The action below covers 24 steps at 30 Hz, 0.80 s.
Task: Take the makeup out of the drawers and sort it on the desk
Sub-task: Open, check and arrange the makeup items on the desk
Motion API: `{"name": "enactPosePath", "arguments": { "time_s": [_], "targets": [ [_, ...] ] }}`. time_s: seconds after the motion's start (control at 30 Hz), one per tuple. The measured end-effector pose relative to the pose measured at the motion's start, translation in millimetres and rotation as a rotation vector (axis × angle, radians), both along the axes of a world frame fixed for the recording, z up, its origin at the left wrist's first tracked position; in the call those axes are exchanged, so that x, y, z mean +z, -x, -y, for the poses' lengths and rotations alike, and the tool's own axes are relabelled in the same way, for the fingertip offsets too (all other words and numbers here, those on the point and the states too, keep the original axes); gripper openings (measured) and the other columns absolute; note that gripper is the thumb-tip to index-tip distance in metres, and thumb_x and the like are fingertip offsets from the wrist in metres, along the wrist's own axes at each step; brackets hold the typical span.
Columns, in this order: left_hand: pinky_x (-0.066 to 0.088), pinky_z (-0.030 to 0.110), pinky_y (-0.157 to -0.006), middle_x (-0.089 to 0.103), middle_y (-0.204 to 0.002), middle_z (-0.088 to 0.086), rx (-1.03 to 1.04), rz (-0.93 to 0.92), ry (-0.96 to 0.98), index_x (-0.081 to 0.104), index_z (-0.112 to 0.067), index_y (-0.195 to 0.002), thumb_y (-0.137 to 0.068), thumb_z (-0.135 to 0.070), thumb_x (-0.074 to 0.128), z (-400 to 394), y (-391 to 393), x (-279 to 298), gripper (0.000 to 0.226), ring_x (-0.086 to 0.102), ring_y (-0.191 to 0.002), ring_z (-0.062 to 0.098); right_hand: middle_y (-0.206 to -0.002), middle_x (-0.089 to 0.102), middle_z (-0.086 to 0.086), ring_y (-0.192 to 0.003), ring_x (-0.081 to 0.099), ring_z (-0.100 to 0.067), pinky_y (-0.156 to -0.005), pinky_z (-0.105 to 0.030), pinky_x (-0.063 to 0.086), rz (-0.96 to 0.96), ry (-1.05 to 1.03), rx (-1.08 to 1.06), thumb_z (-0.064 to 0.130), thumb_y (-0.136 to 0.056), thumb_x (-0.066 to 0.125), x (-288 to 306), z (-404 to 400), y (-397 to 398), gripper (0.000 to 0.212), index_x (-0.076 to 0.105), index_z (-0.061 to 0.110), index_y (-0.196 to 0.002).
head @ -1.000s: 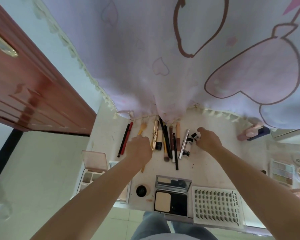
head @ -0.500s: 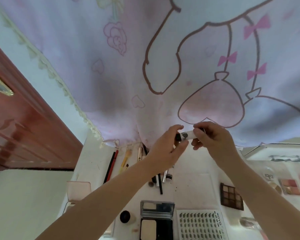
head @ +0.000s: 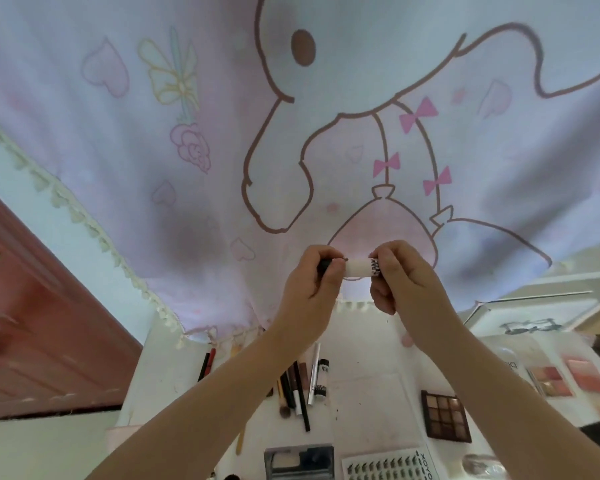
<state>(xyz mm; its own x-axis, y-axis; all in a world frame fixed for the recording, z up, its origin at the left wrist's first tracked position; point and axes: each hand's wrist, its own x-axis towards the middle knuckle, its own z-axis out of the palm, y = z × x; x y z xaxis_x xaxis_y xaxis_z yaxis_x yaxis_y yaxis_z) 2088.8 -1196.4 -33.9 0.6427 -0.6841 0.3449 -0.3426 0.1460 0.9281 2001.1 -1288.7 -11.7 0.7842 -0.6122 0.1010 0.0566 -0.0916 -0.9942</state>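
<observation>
Both my hands are raised in front of the pink cartoon curtain. My right hand pinches the printed end of a small white tube. My left hand grips its black cap end. Below on the white desk lies a row of pencils, brushes and slim tubes, partly hidden by my left forearm. A brown eyeshadow palette lies right of the row. An open powder compact and a lash tray sit at the near edge.
The pink curtain hangs over the back of the desk. A red-brown wooden door stands at the left. Blush palettes lie at the far right beside a white box.
My right hand lifted the white tube off the desk, my left hand joined it at the cap, and both rose higher. The view tilted up toward the curtain.
</observation>
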Motion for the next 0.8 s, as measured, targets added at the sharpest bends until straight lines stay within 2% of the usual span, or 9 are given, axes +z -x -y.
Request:
{"name": "enactPosePath", "arguments": {
  "time_s": [0.13, 0.3, 0.33, 0.4, 0.47, 0.53, 0.6, 0.67, 0.8],
  "targets": [
    [0.047, 0.014, -0.053, 0.059, -0.055, -0.009, -0.147, -0.474, 0.127, 0.059, -0.012, -0.082, -0.089, 0.005, 0.044, 3, -1, 15, 0.024, 0.052, -0.049, 0.004, -0.047, 0.054, 0.004, -0.041, 0.04, -0.006, -0.043, -0.016, 0.037, 0.032, 0.027, -0.005, 0.005, -0.093, 0.037, 1, 4, 4, 0.02, 0.041, 0.015, -0.076],
    [0.053, 0.018, -0.062, 0.061, -0.073, -0.002, -0.157, -0.7, 0.204, 0.053, -0.014, -0.082, -0.094, -0.012, 0.038, 9, -2, 16, 0.019, 0.059, -0.07, 0.01, -0.053, 0.052, 0.006, -0.04, 0.043, -0.002, -0.047, -0.014, 0.035, -0.135, 0.282, -0.071, 0.013, -0.092, 0.044, -3, 9, 3, 0.023, 0.048, 0.02, -0.069],
    [0.055, 0.02, -0.061, 0.06, -0.074, 0.001, -0.158, -0.763, 0.214, 0.05, -0.013, -0.082, -0.095, -0.015, 0.036, 8, -4, 17, 0.019, 0.061, -0.07, 0.012, -0.054, 0.051, 0.006, -0.042, 0.045, -0.001, -0.046, -0.011, 0.035, -0.147, 0.316, -0.092, 0.014, -0.092, 0.043, -4, 11, 4, 0.025, 0.049, 0.02, -0.069],
    [0.052, 0.02, -0.049, 0.057, -0.067, 0.003, -0.168, -0.822, 0.156, 0.044, -0.014, -0.084, -0.098, -0.02, 0.033, 5, -9, 17, 0.019, 0.058, -0.054, 0.011, -0.054, 0.05, 0.006, -0.044, 0.046, 0.001, -0.044, -0.009, 0.035, -0.152, 0.339, -0.136, 0.013, -0.092, 0.042, -3, 15, 6, 0.026, 0.05, 0.019, -0.068],
    [0.036, 0.015, -0.04, 0.044, -0.061, 0.001, -0.176, -0.614, -0.087, 0.042, -0.014, -0.091, -0.098, -0.023, 0.033, 0, -14, 14, 0.014, 0.041, -0.04, 0.005, -0.057, 0.051, 0.006, -0.046, 0.048, 0.002, -0.047, -0.008, 0.036, -0.182, 0.373, -0.155, 0.014, -0.092, 0.042, 2, 20, 6, 0.024, 0.052, 0.016, -0.07],
    [0.031, 0.014, -0.046, 0.038, -0.063, -0.003, -0.184, -0.202, -0.425, 0.042, -0.017, -0.098, -0.095, -0.025, 0.043, -3, -16, 14, 0.009, 0.035, -0.045, 0.003, -0.061, 0.052, 0.006, -0.05, 0.05, -0.001, -0.054, -0.012, 0.037, -0.276, 0.432, -0.108, 0.022, -0.095, 0.038, 9, 25, 5, 0.026, 0.052, 0.014, -0.074],
    [0.034, 0.013, -0.055, 0.04, -0.069, -0.007, -0.171, 0.245, -0.669, 0.041, -0.022, -0.092, -0.091, -0.026, 0.053, -3, -15, 13, 0.012, 0.037, -0.057, 0.003, -0.062, 0.049, 0.004, -0.053, 0.043, -0.005, -0.056, -0.016, 0.035, -0.396, 0.468, -0.02, 0.032, -0.096, 0.03, 15, 25, 2, 0.036, 0.049, 0.015, -0.07],
    [0.036, 0.014, -0.059, 0.041, -0.078, -0.007, -0.153, 0.451, -0.722, 0.042, -0.02, -0.091, -0.093, -0.023, 0.05, -1, -10, 16, 0.009, 0.039, -0.065, 0.005, -0.057, 0.042, 0.002, -0.05, 0.036, -0.009, -0.053, -0.017, 0.031, -0.513, 0.521, 0.055, 0.039, -0.096, 0.024, 18, 20, -3, 0.047, 0.043, 0.013, -0.062],
    [0.039, 0.019, -0.074, 0.044, -0.097, 0.0, -0.098, 0.554, -0.651, 0.046, -0.009, -0.113, -0.096, -0.023, 0.044, 5, -3, 21, 0.022, 0.044, -0.083, 0.011, -0.05, 0.028, -0.001, -0.047, 0.028, -0.012, -0.051, -0.02, 0.026, -0.589, 0.675, 0.048, 0.035, -0.097, 0.028, 18, 14, -9, 0.052, 0.032, 0.012, -0.05]
  ]
}}
